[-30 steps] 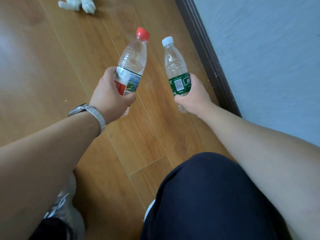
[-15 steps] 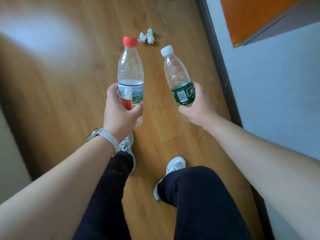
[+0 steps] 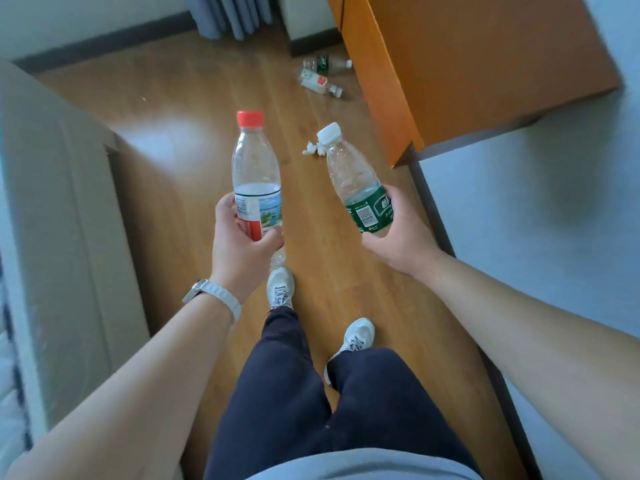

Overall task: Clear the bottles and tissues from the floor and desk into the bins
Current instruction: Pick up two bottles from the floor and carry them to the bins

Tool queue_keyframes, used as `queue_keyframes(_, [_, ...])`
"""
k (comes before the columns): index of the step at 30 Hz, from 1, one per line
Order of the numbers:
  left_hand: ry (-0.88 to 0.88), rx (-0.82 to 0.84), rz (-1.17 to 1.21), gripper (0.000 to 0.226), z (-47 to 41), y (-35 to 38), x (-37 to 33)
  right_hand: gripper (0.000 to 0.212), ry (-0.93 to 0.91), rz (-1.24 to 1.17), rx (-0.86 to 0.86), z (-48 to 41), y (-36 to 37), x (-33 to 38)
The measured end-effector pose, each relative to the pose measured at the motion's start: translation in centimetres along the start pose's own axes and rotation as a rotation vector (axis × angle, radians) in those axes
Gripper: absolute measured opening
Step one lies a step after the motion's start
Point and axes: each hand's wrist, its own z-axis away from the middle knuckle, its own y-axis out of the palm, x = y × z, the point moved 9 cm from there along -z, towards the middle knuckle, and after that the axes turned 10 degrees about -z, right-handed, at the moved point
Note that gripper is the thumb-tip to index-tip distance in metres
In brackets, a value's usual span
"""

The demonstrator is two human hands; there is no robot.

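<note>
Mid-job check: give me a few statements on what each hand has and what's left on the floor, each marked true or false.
1. The left hand grips the red-capped bottle. True.
2. The right hand holds nothing. False: it grips the green-labelled bottle, the one with the white cap.
3. A crumpled tissue lies on the floor ahead of the person. True.
4. All that remains on the floor is tissue. False: several bottles lie further on, beside the orange desk.
</note>
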Motion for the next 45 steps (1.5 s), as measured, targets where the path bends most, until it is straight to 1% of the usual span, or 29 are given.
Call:
queue_keyframes(3, [0.034,0.006,-0.001,0.061,1.6,-1.3,-2.4,0.074,-0.031,-0.036,-0.053,2.3,-3.0,3.0])
queue_keyframes(8, [0.085,0.07,-0.006,0.063,2.9,-1.9,-5.8,0.064,-0.045,-0.073,-0.16,5.4,-6.9,7.2])
queue_keyframes(14, [0.22,0.187,-0.028,0.067,1.3,-2.2,-10.4,0.066,-0.045,-0.097,-0.331,7.9,-10.0,11.2])
queue_keyframes(18, [0.351,0.309,-0.026,0.069,-0.2,-2.0,-14.8,0.069,0.025,-0.123,-0.505,9.9,-11.5,12.4])
queue_keyframes(23, [0.53,0.45,-0.013,0.066,-1.7,-2.1,-19.8,0.069,0.124,-0.106,-0.693,13.0,-12.2,14.5])
queue_keyframes(26, [0.637,0.544,-0.041,0.067,-2.1,-1.3,-22.0,0.069,0.18,-0.122,-0.826,15.5,-12.4,15.4])
queue_keyframes(29, [0.701,0.651,-0.058,0.071,-1.2,-0.1,-23.3,0.068,0.237,-0.158,-0.917,19.0,-11.7,15.7])
queue_keyframes(32, [0.79,0.774,-0.085,0.071,1.5,1.5,-25.0,0.068,0.291,-0.175,-1.015,24.0,-11.2,15.8])
queue_keyframes(37, [0.96,0.96,-0.084,0.069,9.6,3.4,-27.2,0.072,0.383,-0.207,-1.198,33.6,-10.0,15.2])
queue_keyframes(41, [1.081,1.102,-0.082,0.064,17.6,4.0,-27.1,0.069,0.404,-0.279,-1.341,41.3,-7.9,15.2])
queue_keyframes(45, [1.182,1.206,-0.104,0.067,26.2,3.7,-25.7,0.069,0.406,-0.321,-1.467,49.5,-5.1,15.3])
